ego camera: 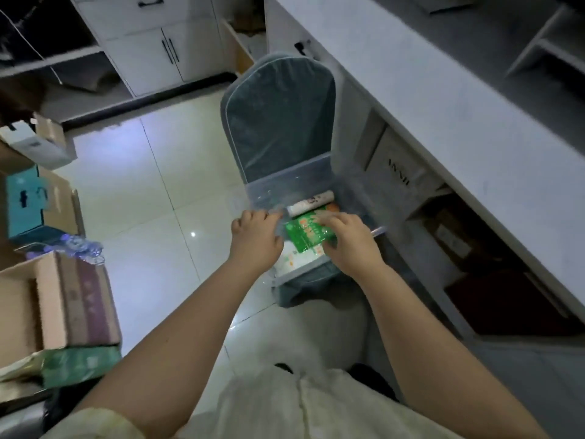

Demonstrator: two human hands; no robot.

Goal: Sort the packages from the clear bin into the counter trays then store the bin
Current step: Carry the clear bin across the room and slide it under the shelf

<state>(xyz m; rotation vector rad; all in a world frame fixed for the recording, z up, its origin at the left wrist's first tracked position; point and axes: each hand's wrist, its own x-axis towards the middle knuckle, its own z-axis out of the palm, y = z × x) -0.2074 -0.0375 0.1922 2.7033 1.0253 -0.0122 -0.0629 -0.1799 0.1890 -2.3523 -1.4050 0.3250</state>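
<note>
A clear plastic bin [294, 182] rests on the seat of a grey-covered chair [278, 115]. Inside lie a green package [305, 232], a white roll-shaped package [311, 203] behind it and a pale package [292, 259] at the near end. My right hand [349, 240] is inside the bin, its fingers closed over the right side of the green package. My left hand [256, 237] grips the bin's left rim, knuckles up. The bin's near wall is partly hidden by both hands.
A long white counter [443, 99] runs along the right, with open shelves holding boxes [449, 236] below it. Cardboard boxes [72, 299] and a teal box [25, 204] stand on the left. White cabinets [148, 42] line the back. Glossy tiled floor [152, 191] lies between.
</note>
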